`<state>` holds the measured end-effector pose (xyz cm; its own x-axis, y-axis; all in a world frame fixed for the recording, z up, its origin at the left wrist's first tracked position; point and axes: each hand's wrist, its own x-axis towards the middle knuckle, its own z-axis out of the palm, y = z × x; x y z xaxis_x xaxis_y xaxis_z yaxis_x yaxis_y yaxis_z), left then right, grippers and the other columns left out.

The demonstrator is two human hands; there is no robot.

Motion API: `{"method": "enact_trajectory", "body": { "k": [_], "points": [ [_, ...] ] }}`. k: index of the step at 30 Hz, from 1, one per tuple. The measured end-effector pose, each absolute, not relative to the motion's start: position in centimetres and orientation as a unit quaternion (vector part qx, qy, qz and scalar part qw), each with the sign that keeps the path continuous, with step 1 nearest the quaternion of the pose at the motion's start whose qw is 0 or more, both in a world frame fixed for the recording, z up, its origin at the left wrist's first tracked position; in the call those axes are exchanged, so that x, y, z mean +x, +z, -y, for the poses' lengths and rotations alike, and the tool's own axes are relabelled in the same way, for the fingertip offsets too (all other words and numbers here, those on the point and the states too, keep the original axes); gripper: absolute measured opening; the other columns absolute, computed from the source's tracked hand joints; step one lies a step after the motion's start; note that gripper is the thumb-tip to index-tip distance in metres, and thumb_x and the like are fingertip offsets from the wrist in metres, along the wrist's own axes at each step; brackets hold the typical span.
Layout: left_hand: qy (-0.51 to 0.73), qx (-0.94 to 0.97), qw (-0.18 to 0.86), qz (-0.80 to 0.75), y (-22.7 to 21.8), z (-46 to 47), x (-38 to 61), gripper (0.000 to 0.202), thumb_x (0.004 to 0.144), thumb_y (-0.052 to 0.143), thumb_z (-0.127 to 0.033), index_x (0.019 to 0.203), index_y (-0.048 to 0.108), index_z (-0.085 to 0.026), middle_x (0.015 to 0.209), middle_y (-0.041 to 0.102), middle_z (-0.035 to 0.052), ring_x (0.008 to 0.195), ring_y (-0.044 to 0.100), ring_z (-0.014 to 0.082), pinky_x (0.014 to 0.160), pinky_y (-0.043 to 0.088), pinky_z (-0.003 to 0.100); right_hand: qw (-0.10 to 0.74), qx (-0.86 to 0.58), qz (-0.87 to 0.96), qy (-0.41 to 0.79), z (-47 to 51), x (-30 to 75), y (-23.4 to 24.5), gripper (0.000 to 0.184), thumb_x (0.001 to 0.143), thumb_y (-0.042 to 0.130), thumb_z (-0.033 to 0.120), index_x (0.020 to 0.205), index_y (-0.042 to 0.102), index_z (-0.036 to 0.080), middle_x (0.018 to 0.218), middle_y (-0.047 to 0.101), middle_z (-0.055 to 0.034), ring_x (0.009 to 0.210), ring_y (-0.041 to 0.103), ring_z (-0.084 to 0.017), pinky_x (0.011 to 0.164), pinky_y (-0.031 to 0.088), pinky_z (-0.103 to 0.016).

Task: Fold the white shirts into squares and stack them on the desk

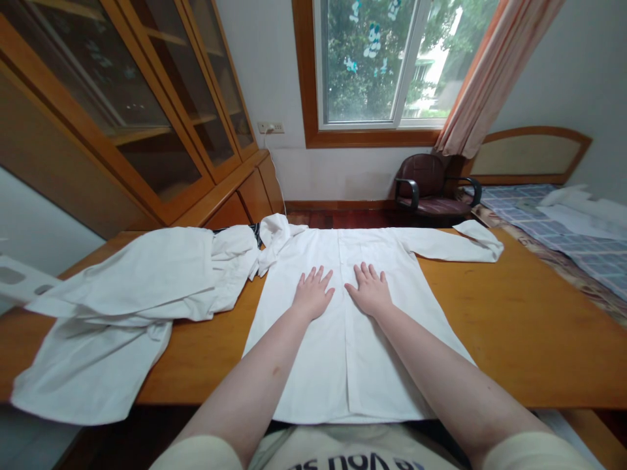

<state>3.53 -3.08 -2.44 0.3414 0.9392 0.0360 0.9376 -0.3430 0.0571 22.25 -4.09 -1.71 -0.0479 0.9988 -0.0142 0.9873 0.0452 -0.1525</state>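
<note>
On wooden counter (539, 326), found white shirt (313, 378) lying flat directly beneath left hand (314, 297) and right hand (371, 292), with long axis running away from near hem (353, 416), both about equally close to button strip (347, 346), one each side, fingers (364, 269) spread wide, gripping nothing.

And there's the window (386, 78), trees (340, 94) filling the glass, panda stickers (373, 40) scattered over its left pane! Down its right side sweeps a pink curtain (499, 78), with a dark red chair (422, 176) sitting below. Far right, a bed (563, 241) under checked cloth! Over left, a glass-doored cabinet (169, 98) leans in; beside it, a wall socket (278, 128), white cord (277, 170) trailing down.
</note>
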Motion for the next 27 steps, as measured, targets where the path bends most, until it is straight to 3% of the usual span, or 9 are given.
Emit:
{"method": "enact_trajectory", "body": {
  "k": [22,27],
  "points": [
    [0.038,0.827,0.032,-0.561,-2.0,7.7,3.3,0.056,0.092,0.033,-0.047,0.145,0.028,-0.031,0.153,0.027,0.0041,0.141,0.020,0.0242,0.113,0.016,0.047,0.048,-0.700,0.710,0.064,8.9,22.2,-1.9,0.072,0.090,0.026,0.059,0.148,0.023,0.018,0.154,0.020,-0.0107,0.141,0.013,-0.029,0.110,0.006,-0.052],
    [0.045,0.827,0.034,-0.559,-2.2,8.6,3.4,0.056,0.092,0.033,-0.048,0.145,0.028,-0.031,0.153,0.027,0.0037,0.141,0.019,0.0239,0.113,0.015,0.047,0.030,-0.691,0.721,0.040,9.4,21.7,-0.4,0.070,0.088,0.034,0.058,0.143,0.035,0.014,0.148,0.032,-0.0188,0.134,0.027,-0.035,0.102,0.024,-0.053]
  ]
}}
